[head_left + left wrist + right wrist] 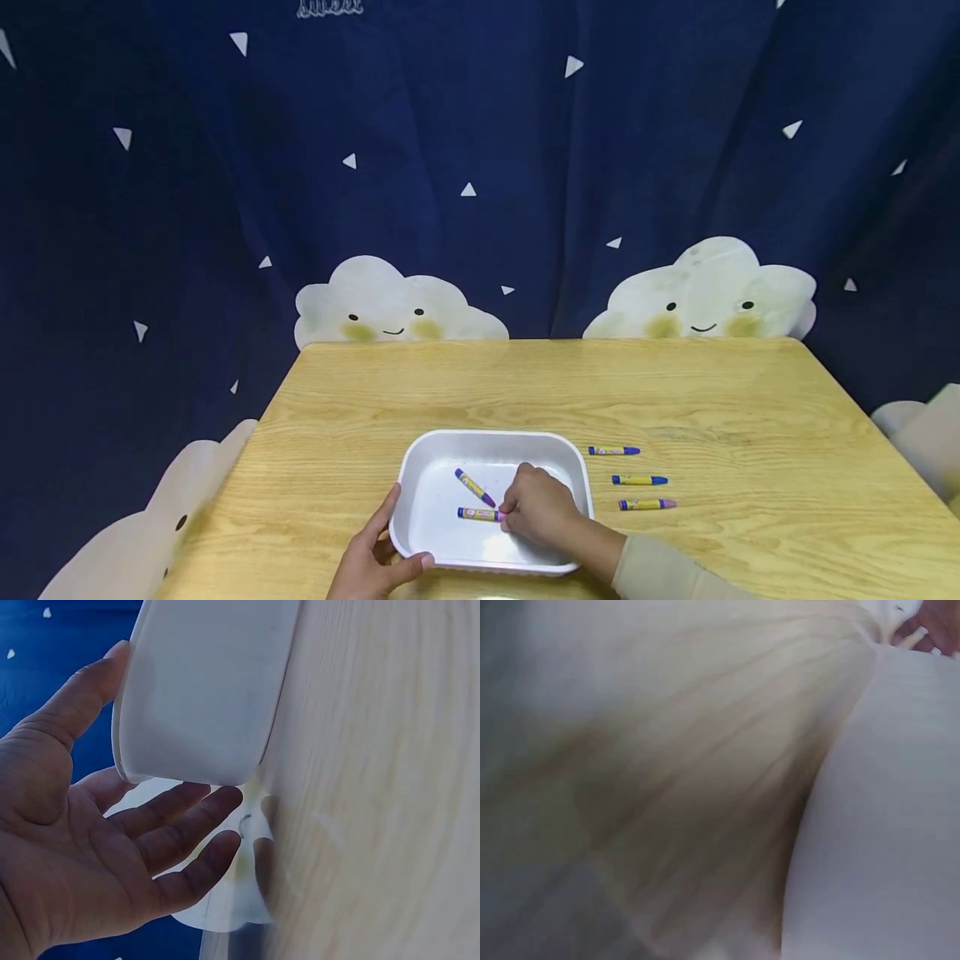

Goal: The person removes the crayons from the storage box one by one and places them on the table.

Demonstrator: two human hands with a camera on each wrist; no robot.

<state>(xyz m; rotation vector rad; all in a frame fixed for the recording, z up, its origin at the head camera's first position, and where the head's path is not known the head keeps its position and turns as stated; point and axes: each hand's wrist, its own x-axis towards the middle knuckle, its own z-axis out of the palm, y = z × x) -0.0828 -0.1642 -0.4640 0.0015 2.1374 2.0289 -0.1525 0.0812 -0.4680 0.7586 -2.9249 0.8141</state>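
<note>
A white plastic tray [442, 546] stands near the table's front edge. At its front left corner my left hand [369, 554] holds it, thumb on the rim and fingers along the outer wall; the left wrist view shows this hand [97, 847] against the tray's side [202, 690]. My right hand [542, 507] reaches into the tray and pinches the pink end of a yellow-wrapped crayon [476, 514] lying on the tray floor. Beside it a purple-tipped crayon [472, 485] lies slanted. The right wrist view shows mostly the tray's outer wall [877, 817], not the right hand.
To the right of the tray, three crayons lie on the wooden table [750, 417]: a dark blue one [613, 451], a blue one [639, 480] and a pink one [647, 504]. A dark blue curtain [420, 208] with clouds hangs behind the table.
</note>
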